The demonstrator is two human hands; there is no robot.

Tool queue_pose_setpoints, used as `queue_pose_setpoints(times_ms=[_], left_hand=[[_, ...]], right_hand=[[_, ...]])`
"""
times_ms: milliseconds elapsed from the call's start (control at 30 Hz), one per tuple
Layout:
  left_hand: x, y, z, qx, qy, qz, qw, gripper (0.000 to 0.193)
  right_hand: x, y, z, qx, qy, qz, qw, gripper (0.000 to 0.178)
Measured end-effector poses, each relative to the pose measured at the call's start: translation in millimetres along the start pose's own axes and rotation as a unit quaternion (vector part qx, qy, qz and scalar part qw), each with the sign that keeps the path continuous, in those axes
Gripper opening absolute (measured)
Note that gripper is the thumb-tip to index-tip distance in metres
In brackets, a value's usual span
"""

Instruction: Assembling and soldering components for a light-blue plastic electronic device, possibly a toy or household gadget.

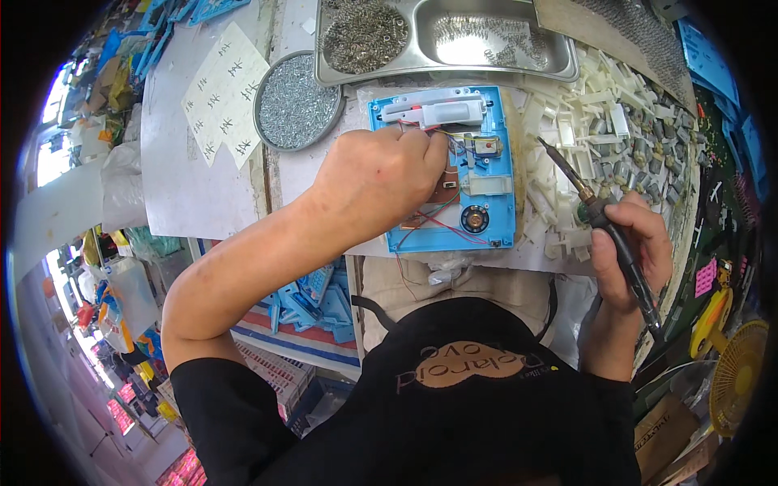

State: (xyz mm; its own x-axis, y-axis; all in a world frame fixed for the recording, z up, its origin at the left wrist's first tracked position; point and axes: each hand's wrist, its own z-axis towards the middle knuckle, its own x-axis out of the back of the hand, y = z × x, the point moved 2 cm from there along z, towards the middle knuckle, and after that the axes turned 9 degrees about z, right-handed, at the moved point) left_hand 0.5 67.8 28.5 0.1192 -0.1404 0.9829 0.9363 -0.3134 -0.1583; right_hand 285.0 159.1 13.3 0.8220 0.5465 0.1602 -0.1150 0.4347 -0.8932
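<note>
A blue plastic housing (pixel 500 212) lies on the worktable with wires, a brown circuit board (pixel 444 193), a small motor (pixel 487 147) and a round black speaker (pixel 475 219) inside. My left hand (pixel 381 180) rests over its left half, fingers curled down beside a white plastic part (pixel 454 113). The fingertips are hidden, so what they pinch cannot be made out. Off to the right, my right hand (pixel 636 251) is closed round the black handle of a soldering iron (pixel 622 243). Its thin tip points up and left, apart from the housing.
White plastic parts (pixel 571 130) and small grey motors (pixel 640 158) are heaped at the right. Behind stands a steel tray (pixel 417 73) of springs; a round dish (pixel 297 101) of small metal pieces sits left of it. A yellow fan (pixel 737 377) is at lower right.
</note>
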Motion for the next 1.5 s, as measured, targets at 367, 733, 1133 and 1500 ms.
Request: queue_pose_setpoints(times_ms=[367, 733, 1133, 1500], left_hand=[[-7, 18, -10, 0.155, -0.024, -0.266, 0.951, 0.026], [-6, 26, -13, 0.212, 0.034, -0.264, 0.94, 0.016], [-3, 12, -15, 0.121, 0.078, -0.287, 0.947, 0.02], [-7, 0, -1, -0.01, -0.019, 0.009, 1.0, 0.035]], right_hand=[[3, 0, -1, 0.011, 0.007, -0.002, 1.0, 0.031], [-11, -6, 7, 0.033, -0.013, 0.009, 0.999, 0.031], [14, -6, -8, -0.004, 0.035, -0.016, 0.999, 0.029], [17, -6, -10, 0.002, 0.023, -0.022, 0.999, 0.03]])
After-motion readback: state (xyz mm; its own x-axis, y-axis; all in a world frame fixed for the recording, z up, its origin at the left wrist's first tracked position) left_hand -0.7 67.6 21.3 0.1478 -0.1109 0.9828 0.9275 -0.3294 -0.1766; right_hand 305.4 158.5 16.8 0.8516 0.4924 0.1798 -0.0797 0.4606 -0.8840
